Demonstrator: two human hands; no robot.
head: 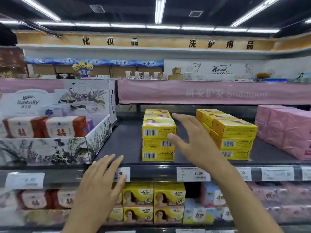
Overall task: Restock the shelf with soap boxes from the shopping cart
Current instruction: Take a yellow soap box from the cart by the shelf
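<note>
A shop; stocked shelves (pixel 151 171), price tags (pixel 193 174), aisle signs (pixel 110 41).

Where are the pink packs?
In the head view, the pink packs sit at the far right of the dark shelf, beside the right-hand stack of yellow soap boxes.

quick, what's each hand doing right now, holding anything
Left hand: open, holding nothing, in front of the shelf edge.
Right hand: open, fingers spread, holding nothing, beside the yellow soap boxes.
</note>
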